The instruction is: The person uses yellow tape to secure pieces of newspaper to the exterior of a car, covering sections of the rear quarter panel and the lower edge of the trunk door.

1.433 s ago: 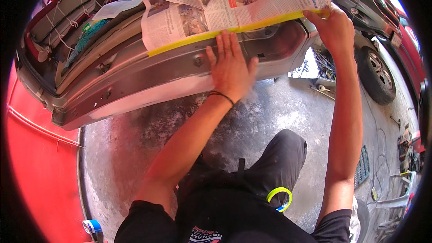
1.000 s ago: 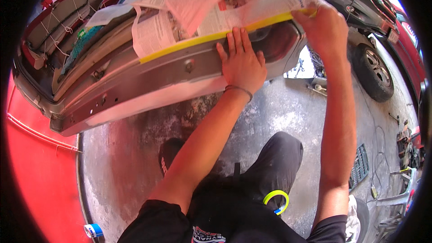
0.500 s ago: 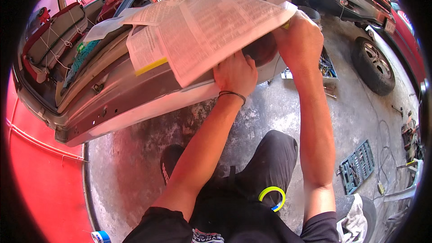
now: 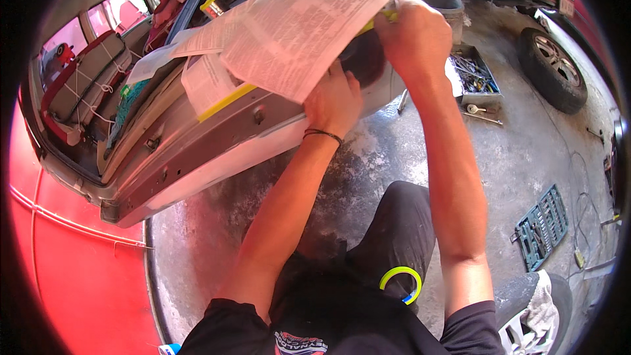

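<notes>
Masking stage: our left hand (image 4: 335,102) presses flat, fingers spread, under the newspaper sheet (image 4: 296,33) against the grey car panel (image 4: 197,151); our right hand (image 4: 411,36) pinches its taped edge. We judge the yellow tape (image 4: 227,100) needs smoothing down next.

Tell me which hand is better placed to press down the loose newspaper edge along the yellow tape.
Probably the left hand: it lies flat on the grey panel just under the newspaper, beside the yellow tape. The right hand is pinching the sheet's far corner.
</notes>
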`<action>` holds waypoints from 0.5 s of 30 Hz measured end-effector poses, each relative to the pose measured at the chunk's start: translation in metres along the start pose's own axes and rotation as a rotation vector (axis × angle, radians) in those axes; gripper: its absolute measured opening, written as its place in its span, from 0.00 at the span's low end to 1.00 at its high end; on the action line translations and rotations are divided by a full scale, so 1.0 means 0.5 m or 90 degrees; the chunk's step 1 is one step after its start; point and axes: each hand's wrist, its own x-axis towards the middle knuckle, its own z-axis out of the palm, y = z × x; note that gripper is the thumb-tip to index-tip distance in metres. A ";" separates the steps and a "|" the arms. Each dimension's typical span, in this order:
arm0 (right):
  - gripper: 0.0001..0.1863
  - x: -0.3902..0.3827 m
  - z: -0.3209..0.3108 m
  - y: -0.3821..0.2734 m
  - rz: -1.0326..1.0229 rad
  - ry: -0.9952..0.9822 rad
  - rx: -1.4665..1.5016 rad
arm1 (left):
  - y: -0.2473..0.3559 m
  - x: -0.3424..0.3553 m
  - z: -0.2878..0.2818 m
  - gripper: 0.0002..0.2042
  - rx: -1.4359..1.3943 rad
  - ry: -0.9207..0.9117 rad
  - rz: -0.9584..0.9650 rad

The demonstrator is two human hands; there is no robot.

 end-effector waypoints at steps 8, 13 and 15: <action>0.16 -0.012 0.007 0.023 -0.018 0.005 0.041 | 0.027 0.005 -0.003 0.32 -0.033 -0.056 0.004; 0.15 -0.005 -0.011 0.027 -0.039 -0.034 0.034 | 0.015 0.007 0.010 0.31 -0.016 0.065 0.020; 0.15 -0.014 -0.016 0.032 -0.034 -0.054 0.008 | 0.014 0.004 0.019 0.30 0.049 0.058 0.038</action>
